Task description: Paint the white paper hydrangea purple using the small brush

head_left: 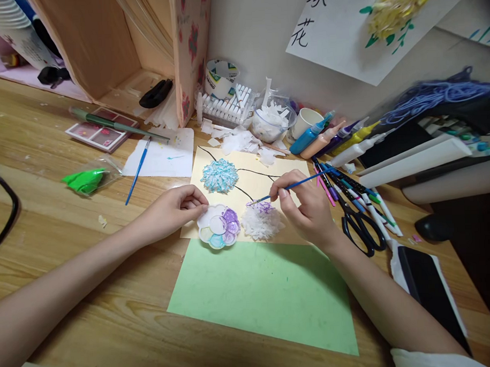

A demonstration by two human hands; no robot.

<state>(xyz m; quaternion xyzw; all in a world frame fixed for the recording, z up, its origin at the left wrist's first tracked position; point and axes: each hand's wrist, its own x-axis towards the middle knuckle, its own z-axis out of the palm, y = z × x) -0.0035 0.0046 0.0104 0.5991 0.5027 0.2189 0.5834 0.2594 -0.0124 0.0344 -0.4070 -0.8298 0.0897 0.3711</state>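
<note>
The wooden desk point(112, 300) supports a cream sheet point(182, 220) bearing a white flower point(262, 225); the left hand point(174, 211) pinches the palette point(218, 224) beside it, seemingly keeping paint point(231, 220) near; the right hand point(306, 207) pinches a blue brush point(305, 180) low, likely for control.

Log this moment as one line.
left hand: holding paint palette | right hand: holding blue paintbrush, tip at purple-dabbed white paper flower | turquoise paper flower: on cream paper

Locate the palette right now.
In the head view, the palette sits left of centre, between the left hand and the white flower, below the blue flower.
</note>
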